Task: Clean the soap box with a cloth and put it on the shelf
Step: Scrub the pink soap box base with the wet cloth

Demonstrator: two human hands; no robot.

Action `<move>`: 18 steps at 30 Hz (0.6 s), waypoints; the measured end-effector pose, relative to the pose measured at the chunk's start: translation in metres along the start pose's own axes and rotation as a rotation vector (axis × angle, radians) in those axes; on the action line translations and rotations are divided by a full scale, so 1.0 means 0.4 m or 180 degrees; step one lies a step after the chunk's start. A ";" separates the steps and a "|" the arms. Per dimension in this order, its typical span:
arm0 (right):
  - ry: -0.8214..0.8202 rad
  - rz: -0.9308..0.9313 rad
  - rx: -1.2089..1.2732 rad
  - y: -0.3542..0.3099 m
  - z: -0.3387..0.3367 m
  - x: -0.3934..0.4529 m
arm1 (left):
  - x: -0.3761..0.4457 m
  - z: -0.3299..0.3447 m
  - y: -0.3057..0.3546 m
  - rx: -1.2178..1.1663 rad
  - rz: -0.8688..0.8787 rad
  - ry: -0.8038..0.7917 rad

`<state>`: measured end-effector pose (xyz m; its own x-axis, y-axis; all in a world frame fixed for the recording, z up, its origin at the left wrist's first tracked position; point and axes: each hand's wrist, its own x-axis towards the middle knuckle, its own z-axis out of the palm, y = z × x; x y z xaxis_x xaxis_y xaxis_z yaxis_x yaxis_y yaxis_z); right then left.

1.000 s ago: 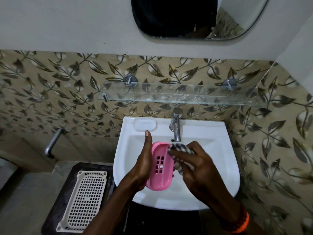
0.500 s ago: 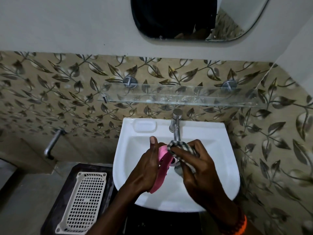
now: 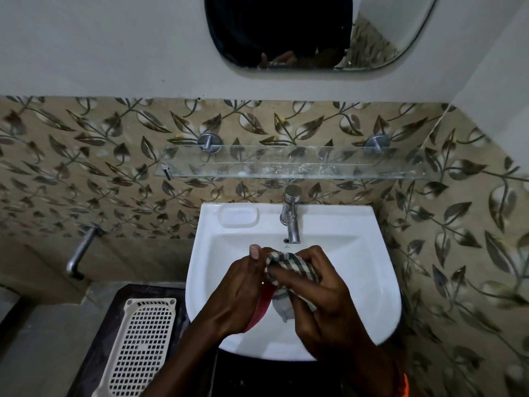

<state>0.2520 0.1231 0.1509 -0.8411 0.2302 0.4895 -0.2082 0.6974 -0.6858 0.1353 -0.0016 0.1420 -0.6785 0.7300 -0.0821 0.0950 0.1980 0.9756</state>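
Note:
Over the white sink (image 3: 372,282), my left hand (image 3: 237,293) grips the pink soap box (image 3: 262,306), which is turned edge-on so only a thin pink strip shows between my hands. My right hand (image 3: 320,296) holds a striped cloth (image 3: 289,267) bunched against the box's inner side. The glass shelf (image 3: 286,164) hangs on the tiled wall above the tap, with nothing on it.
A chrome tap (image 3: 291,216) stands at the sink's back, just beyond my hands. A white perforated tray (image 3: 143,348) lies on a dark surface left of the sink. A pipe (image 3: 81,250) sticks out of the left wall. A mirror (image 3: 286,30) hangs above.
The soap box has turned from face-up to edge-on, so my left hand now hides most of it. My right hand has pushed the cloth further against the box.

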 end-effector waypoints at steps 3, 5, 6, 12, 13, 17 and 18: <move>0.0226 0.0244 0.0033 0.033 -0.023 0.011 | 0.000 -0.015 -0.007 0.0104 0.0059 0.0051; 0.0308 0.0422 0.0137 0.048 -0.030 0.003 | 0.002 -0.025 -0.003 0.0068 0.0103 0.0056; 0.0338 0.0471 0.0179 0.045 -0.027 0.000 | 0.004 -0.027 0.000 0.0067 0.0149 0.0036; 0.0193 -0.0135 0.0186 -0.019 -0.008 0.001 | 0.000 -0.009 -0.007 -0.0235 0.0140 -0.0247; 0.0165 -0.0082 0.0067 -0.009 -0.014 0.003 | 0.000 -0.010 -0.010 -0.0351 0.0135 -0.0260; 0.0240 0.0284 -0.0103 0.033 -0.038 -0.002 | 0.001 -0.019 -0.028 0.0041 0.0198 -0.0254; 0.0190 0.0219 -0.0069 0.023 -0.034 -0.004 | 0.002 -0.018 -0.030 0.0054 0.0184 -0.0313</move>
<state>0.2583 0.1384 0.1511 -0.8217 0.3176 0.4733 -0.1396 0.6930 -0.7073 0.1284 -0.0081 0.1316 -0.5969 0.8010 -0.0461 0.1448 0.1641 0.9757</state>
